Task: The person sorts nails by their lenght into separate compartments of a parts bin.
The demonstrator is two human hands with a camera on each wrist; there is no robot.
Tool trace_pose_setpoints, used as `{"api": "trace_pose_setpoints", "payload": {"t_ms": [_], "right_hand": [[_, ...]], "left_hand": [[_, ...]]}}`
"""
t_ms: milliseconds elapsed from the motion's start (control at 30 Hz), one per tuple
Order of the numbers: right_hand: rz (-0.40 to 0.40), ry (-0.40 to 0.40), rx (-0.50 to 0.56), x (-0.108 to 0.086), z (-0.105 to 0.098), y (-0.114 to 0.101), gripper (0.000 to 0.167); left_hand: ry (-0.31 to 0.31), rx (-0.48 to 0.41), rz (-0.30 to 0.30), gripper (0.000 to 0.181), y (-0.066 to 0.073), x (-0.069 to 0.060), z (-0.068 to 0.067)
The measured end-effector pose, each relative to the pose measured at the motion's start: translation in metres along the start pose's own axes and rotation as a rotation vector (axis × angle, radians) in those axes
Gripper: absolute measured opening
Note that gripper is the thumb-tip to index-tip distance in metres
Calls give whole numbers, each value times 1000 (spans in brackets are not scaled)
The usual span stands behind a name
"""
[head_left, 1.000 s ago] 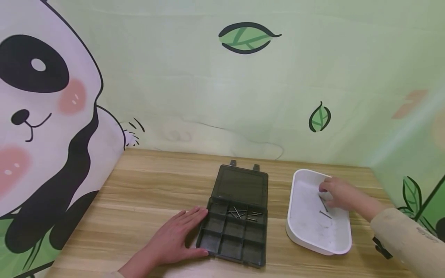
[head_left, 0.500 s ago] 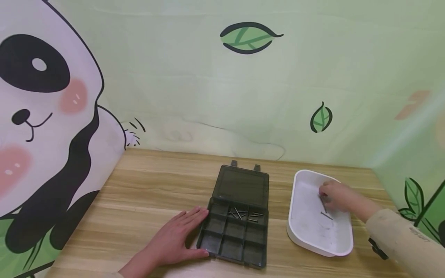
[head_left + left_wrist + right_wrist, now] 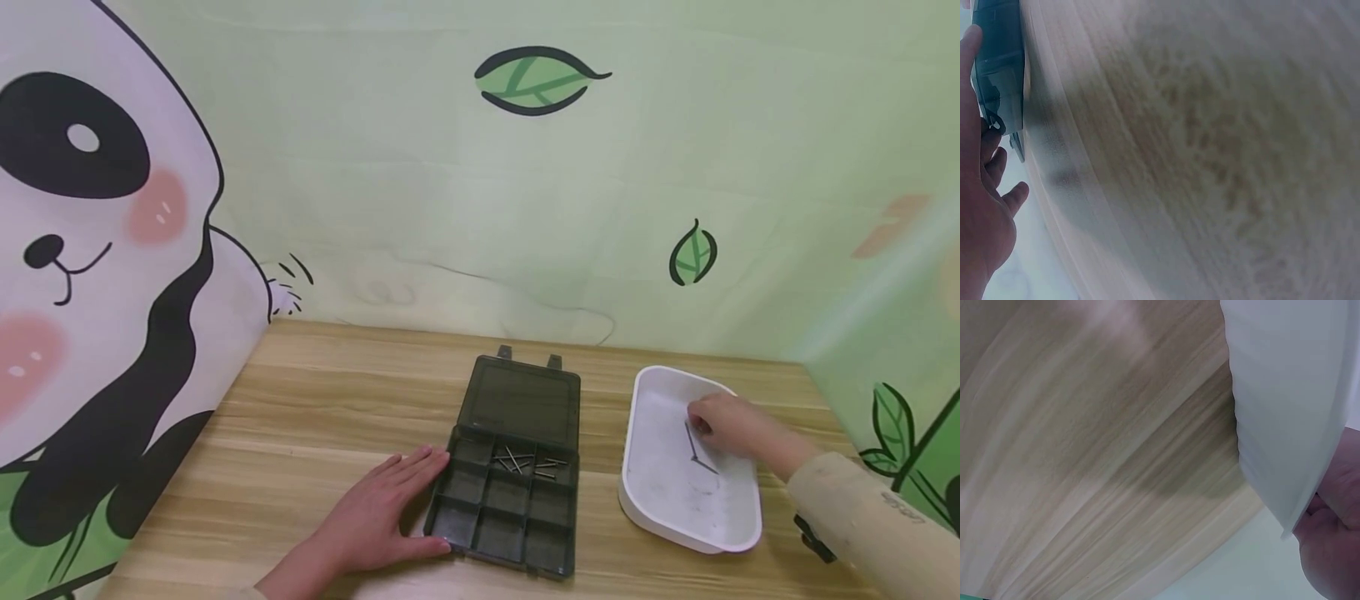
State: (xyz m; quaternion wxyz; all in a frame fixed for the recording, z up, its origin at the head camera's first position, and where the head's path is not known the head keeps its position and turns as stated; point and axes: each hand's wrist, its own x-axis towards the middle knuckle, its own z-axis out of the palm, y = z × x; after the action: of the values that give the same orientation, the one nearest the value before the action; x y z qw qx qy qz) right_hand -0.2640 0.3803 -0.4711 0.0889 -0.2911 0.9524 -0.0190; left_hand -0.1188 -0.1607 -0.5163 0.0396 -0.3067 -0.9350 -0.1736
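Beside the dark compartment box point(image 3: 501, 500), the left hand point(image 3: 367, 517) lies with its fingers extended, fingertips and thumb touching the box's left side. Several thin metal screws or nails point(image 3: 513, 460) lie in two compartments of its back row. Inside the white tray point(image 3: 667, 500) the right hand point(image 3: 738, 427) is lowered with curled fingers; its fingertips are partly hidden, and whether they pinch anything is unclear. Two metal pieces lie by it, one point(image 3: 691, 442) close to the fingers and one point(image 3: 707, 467) nearer the front, their ends meeting.
The box's lid point(image 3: 519, 402) is folded back behind the compartments, on the wooden table point(image 3: 337, 392). Behind the table hangs a green backdrop point(image 3: 375, 167) printed with a panda and leaves. In the right wrist view, the tray's outer wall point(image 3: 1291, 394) blocks much of the hand.
The right hand's fingers have drawn in more tightly inside the tray. One metal piece beside them has shifted slightly left, its end now meeting the other. The left hand has stayed at the box.
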Motion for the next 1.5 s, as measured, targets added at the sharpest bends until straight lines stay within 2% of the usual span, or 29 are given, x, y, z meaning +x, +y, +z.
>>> {"api": "trace_pose_setpoints", "payload": {"t_ms": [233, 500, 667, 833, 1000, 1167, 1333, 1500], "right_hand": [[19, -14, 24, 0, 2, -2, 26], [10, 23, 53, -5, -5, -6, 26], [-16, 73, 50, -3, -14, -7, 27], [-14, 81, 85, 2, -29, -13, 21], [-24, 89, 135, 12, -48, -32, 15], [-77, 104, 206, 22, -62, -60, 16], [-150, 127, 281, 30, -65, -89, 16], [-214, 138, 313, 38, -66, -112, 17]], "left_hand": [[-5, 6, 4, 104, 0, 1, 1], [-6, 6, 8, 105, 1, 2, 0], [2, 10, 12, 105, 1, 2, 0], [5, 11, 15, 104, 1, 2, 0], [2, 13, 14, 104, 0, 1, 0], [3, 4, 8, 103, 0, 1, -1], [-3, -1, 5, 103, 0, 1, -1], [-2, 1, 4, 102, -1, 1, 1]]}}
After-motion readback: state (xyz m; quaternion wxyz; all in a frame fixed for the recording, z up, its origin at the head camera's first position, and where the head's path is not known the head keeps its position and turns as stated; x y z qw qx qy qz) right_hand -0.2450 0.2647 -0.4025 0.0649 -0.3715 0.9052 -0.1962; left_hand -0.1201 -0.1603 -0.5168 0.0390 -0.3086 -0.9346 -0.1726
